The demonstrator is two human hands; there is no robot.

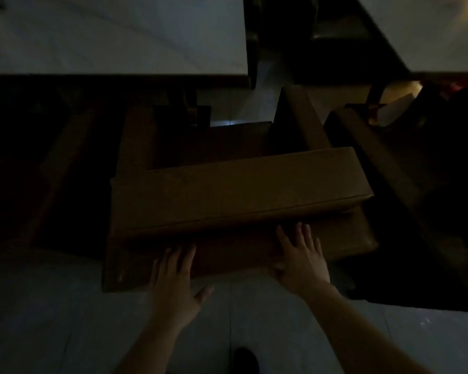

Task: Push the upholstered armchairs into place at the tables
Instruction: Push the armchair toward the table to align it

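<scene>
Pushing step underway, I judge: left hand and right hand, both spread flat, press armchair backrest from behind. Chair sits just short of table, slightly skewed. Next: shove fwd, straighten.

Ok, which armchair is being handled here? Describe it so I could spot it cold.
Start at the pale table filling the upper left. Just below its near edge stands a brown upholstered armchair, seen from behind and above. Unlike the darker chair to its right, it has the left hand and right hand flat against its back.
</scene>
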